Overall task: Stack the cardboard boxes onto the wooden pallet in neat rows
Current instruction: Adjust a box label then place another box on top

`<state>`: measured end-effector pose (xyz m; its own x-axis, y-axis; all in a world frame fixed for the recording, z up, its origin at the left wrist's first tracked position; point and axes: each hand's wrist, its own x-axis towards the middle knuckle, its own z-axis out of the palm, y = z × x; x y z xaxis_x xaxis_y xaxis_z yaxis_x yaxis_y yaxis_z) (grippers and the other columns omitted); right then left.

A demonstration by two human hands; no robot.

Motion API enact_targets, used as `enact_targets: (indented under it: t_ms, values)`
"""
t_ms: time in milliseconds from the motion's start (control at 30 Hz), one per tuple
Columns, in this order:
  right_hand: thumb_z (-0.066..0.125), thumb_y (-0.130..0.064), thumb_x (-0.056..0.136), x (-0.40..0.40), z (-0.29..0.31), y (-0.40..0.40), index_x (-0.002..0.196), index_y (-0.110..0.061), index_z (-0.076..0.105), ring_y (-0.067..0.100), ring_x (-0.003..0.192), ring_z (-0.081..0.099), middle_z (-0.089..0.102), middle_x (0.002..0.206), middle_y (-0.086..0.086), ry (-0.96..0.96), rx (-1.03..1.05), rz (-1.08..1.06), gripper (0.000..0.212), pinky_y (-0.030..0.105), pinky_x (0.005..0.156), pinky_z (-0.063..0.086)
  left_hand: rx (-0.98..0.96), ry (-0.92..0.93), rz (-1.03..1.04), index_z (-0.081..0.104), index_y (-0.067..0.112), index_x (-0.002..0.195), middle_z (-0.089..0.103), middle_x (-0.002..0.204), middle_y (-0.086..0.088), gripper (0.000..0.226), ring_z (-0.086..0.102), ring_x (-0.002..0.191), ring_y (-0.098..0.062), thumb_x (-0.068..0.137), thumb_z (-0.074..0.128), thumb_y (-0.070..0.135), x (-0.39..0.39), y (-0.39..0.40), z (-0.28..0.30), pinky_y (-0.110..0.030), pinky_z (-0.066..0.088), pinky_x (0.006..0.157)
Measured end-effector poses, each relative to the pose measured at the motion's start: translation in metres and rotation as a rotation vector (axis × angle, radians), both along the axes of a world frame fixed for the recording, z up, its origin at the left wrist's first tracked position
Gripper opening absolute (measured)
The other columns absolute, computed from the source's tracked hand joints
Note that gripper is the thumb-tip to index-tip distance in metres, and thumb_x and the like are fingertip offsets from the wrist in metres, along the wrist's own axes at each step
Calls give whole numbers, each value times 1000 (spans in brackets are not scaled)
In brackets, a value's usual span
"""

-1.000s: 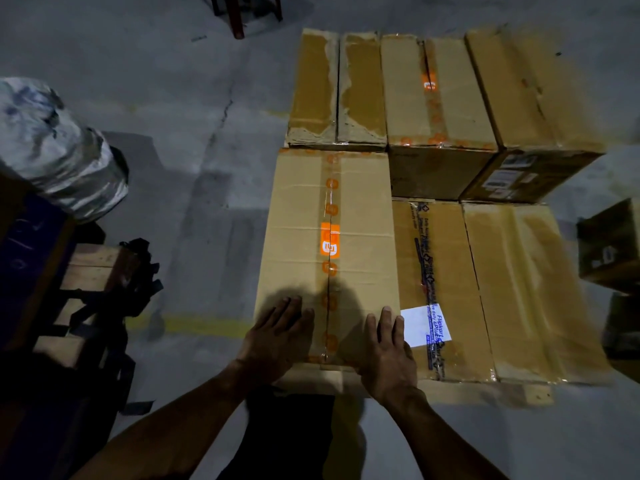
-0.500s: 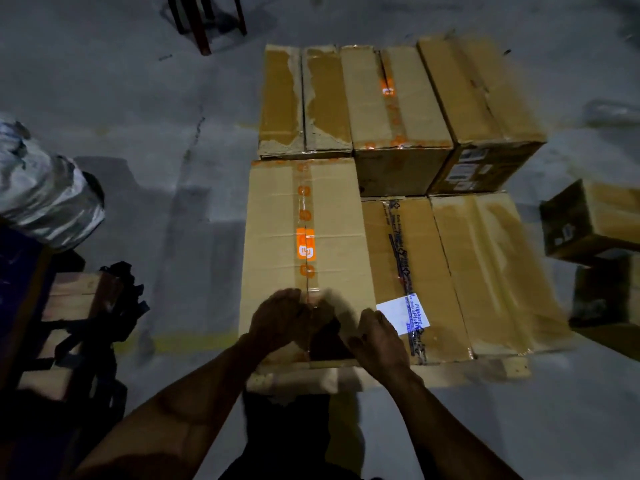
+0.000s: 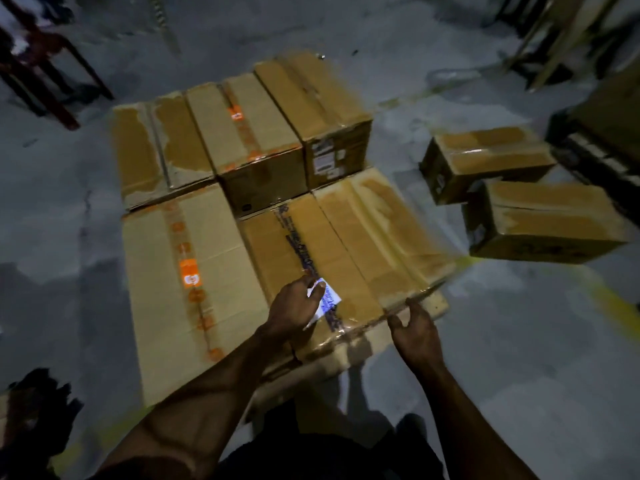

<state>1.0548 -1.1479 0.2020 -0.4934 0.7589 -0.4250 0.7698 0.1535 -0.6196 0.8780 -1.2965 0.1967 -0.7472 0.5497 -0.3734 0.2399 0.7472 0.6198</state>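
though dim, box [image 3: 311, 268] (middle) under fingers [image 3: 313, 289]

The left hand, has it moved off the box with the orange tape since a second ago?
Yes. The left hand has shifted right, off the orange-taped box, and now rests on the middle front box at its white label.

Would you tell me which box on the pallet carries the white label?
The middle front-row box; its white label lies under the left hand, unlike its neighbours.
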Motion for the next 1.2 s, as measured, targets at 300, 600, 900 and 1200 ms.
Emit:
enact_targets:
  t_ms: [300, 600, 900, 1200]
  values:
    - [58, -34, 97, 116, 9, 168, 144, -7, 44, 34, 133, 45, 48, 145, 17, -20, -9, -86, 56, 37, 104, 38, -60, 24, -181, 59, 15, 135, 64, 134, -10, 46, 59, 122, -31, 104, 44, 46, 87, 183, 14, -35, 49, 94]
    - [54, -45, 97, 175, 18, 302, 151, -9, 34, 32, 139, 39, 40, 153, 14, -96, 26, -257, 68, 41, 112, 34, -41, -34, -386, 58, 16, 135, 62, 136, -9, 52, 58, 121, -31, 101, 42, 51, 126, 357, 15, -41, 50, 98]
    - [53, -47, 97, 166, 2, 458, 151, -10, 33, 32, 140, 38, 39, 154, 12, -192, 20, -367, 69, 39, 112, 34, -153, 9, -563, 55, 13, 139, 59, 140, -12, 48, 55, 128, -32, 104, 44, 45, 107, 553, -18, -38, 46, 103]
    - [55, -51, 94, 149, 8, 599, 152, -11, 31, 32, 141, 35, 36, 156, 12, -148, -41, -542, 74, 42, 114, 33, -230, 52, -697, 53, 9, 141, 56, 144, -13, 54, 51, 134, -32, 102, 47, 46, 73, 728, 1, -41, 42, 110]
